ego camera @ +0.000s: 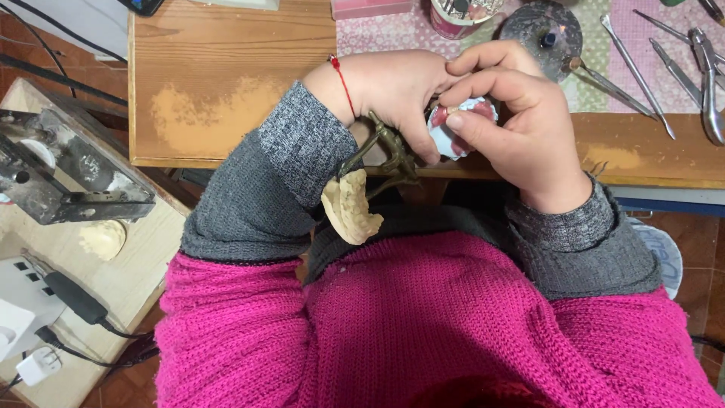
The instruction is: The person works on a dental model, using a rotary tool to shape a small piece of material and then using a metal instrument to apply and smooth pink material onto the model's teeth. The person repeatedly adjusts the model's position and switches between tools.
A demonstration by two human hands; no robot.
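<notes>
Knitwear fills the nearest part of our view: a coarse magenta sweater [423, 325] over finer grey ribbed sleeves [279, 181].

Just beyond it, at about nine o'clock from our hands, a cream plaster cast [351, 205] with a rough, chalky, horseshoe outline hangs from the lower arm of a brass-coloured hinged frame [389, 147]. The frame is opened wide, so this lower half dangles toward our chest.

Our left hand [393, 94], a red thread at its wrist, is wrapped around the upper part of that frame. Our right hand [513, 113] meets it at the centre, thumb and forefinger pinched on a small piece at the pink-and-white upper model [461, 128]. That model sits between both hands, over the near edge of the wooden table [226, 83]. So our hands are together, both clamped on the same assembly.

As for progress, we judge the work to be mid-way. The casts are mounted and glossy pink wax or gum material is on the upper one. What the fingertips are placing or adjusting is too hidden to tell, and we cannot say how much of the arch is finished.

Farther off, at one to two o'clock, slim steel hand instruments [657, 68] lie on a pale patterned cloth [604, 45]. A dark round dish [540, 30] sits at twelve. At nine o'clock a grey, dusty metal machine [60, 166] rests on a lower bench [128, 279], with a second pale plaster lump [102, 238] and white chargers [30, 332] near it.
</notes>
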